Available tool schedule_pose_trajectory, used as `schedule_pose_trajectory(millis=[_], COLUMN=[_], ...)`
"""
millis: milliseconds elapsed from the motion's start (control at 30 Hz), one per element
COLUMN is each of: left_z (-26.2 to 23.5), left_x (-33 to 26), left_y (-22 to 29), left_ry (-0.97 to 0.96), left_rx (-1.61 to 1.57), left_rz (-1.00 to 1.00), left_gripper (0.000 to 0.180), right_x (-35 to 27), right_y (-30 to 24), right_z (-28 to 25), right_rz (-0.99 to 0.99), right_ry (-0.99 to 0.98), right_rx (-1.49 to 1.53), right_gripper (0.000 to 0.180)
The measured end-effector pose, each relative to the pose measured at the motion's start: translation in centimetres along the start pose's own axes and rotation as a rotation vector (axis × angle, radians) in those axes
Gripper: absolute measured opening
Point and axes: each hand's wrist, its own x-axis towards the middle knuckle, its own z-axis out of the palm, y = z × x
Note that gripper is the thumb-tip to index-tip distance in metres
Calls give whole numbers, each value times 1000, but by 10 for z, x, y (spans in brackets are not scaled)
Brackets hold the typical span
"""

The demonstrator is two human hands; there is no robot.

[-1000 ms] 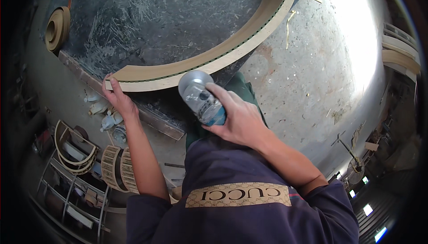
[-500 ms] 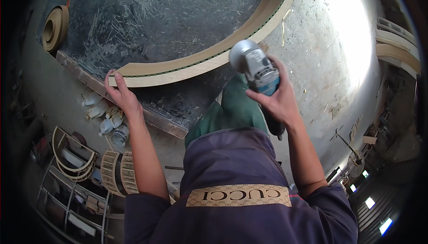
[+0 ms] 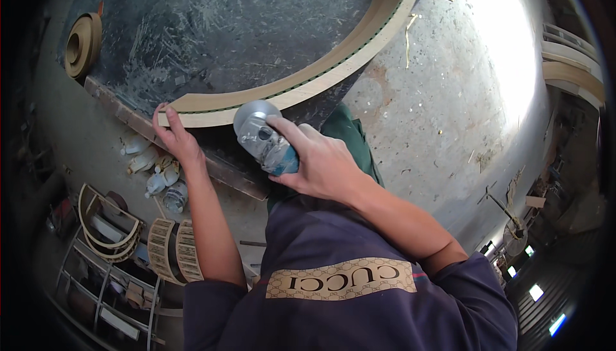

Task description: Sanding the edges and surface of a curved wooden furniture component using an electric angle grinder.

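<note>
A curved wooden strip (image 3: 308, 90) with a dark green dashed line along it arcs over the dark tabletop. My left hand (image 3: 179, 140) pinches its left end, thumb on top and fingers round the far side. In my right hand (image 3: 327, 165) is an angle grinder (image 3: 264, 142), grey at the head and blue on the body. Its round disc (image 3: 251, 113) lies over the strip's near edge, right of my left hand; whether it touches the wood I cannot tell.
The scratched dark table (image 3: 212, 30) has a wooden edge board (image 3: 173, 158) on its left. A coiled strip roll (image 3: 80, 46) stands at the far left corner. Several plastic bottles (image 3: 157, 174) are on the floor, beside curved wooden frames (image 3: 109, 222) on a rack.
My right hand has swung the angle grinder leftward and nearer along the strip, toward my left hand. My left hand keeps its hold on the end.
</note>
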Motion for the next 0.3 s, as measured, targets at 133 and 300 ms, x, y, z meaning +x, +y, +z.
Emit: schedule_pose_trajectory(millis=[133,300], left_z=[-2,1], left_x=[0,-2], left_y=[3,7], left_ry=[-13,-10], left_rx=[11,-56], left_rz=[-22,-91], left_gripper=[47,50], right_x=[-5,-19], right_y=[24,77], right_z=[-23,-90], right_rz=[-21,83], right_ry=[95,249], right_rx=[41,160], right_gripper=[93,94])
